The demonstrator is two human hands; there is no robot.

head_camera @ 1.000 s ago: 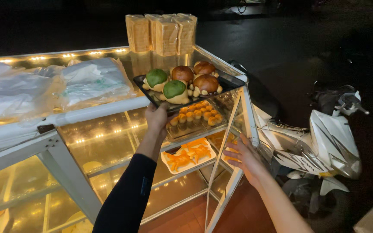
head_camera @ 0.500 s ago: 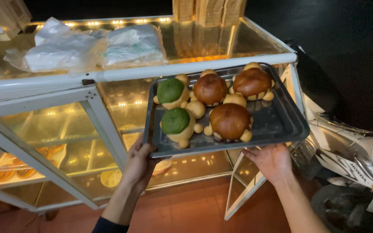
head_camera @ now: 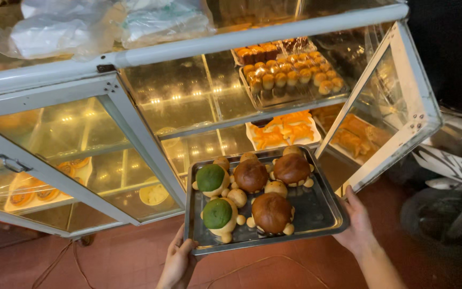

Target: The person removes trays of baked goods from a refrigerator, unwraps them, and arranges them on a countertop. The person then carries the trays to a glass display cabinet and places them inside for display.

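1. Holding the near left corner of the tray [head_camera: 316, 211], the left hand [head_camera: 176, 263] had its fingers curled up around the rim from below, thumb against the edge.

2. On the tray sat turtle-shaped buns: two green buns [head_camera: 211, 178] on the left side and three brown buns [head_camera: 271, 212] in the middle and right, all upright, none spilled or tipped. The tray was level, clear of any shelf, and carried only by the two hands in front of the glass display case [head_camera: 54, 134].

3. Behind the tray, the case stood with its right door [head_camera: 397, 115] swung open. Its closed left section showed round pastries [head_camera: 38, 190] on a low shelf.

4. On the upper shelf inside the open section lay a tray of small golden cakes [head_camera: 292, 75], and on the shelf below it a plate of orange pastries [head_camera: 284, 131]. Bare shelf space showed to the left of both.

5. At the right edge of the tray, the right hand [head_camera: 355, 227] gripped from underneath, fingers closed on the rim.

6. Judging from this, the tray was out of the case and fully in hand; setting it on a shelf or surface was not yet done.

7. Farther right stood a parked scooter [head_camera: 450, 176], apart from the hands.
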